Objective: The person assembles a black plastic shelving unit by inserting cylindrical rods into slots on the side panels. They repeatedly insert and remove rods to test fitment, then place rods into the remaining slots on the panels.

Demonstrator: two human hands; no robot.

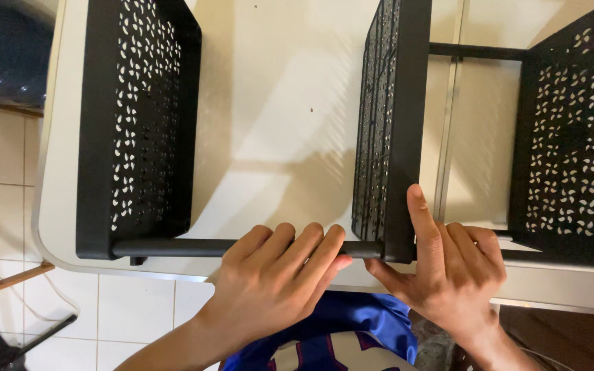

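**Both hands at the rail joint**

Now my left hand (pixel 276 275) curls its fingers (pixel 304 251) over the black rail (pixel 173 247), which runs lengthwise along the table's (pixel 276 103) near edge. My right hand (pixel 448 275) lies just beside it, thumb pressed flat up the middle perforated panel (pixel 390 124), fingers spread loosely on the next rail. The joint sits between my hands, left slightly nearer.
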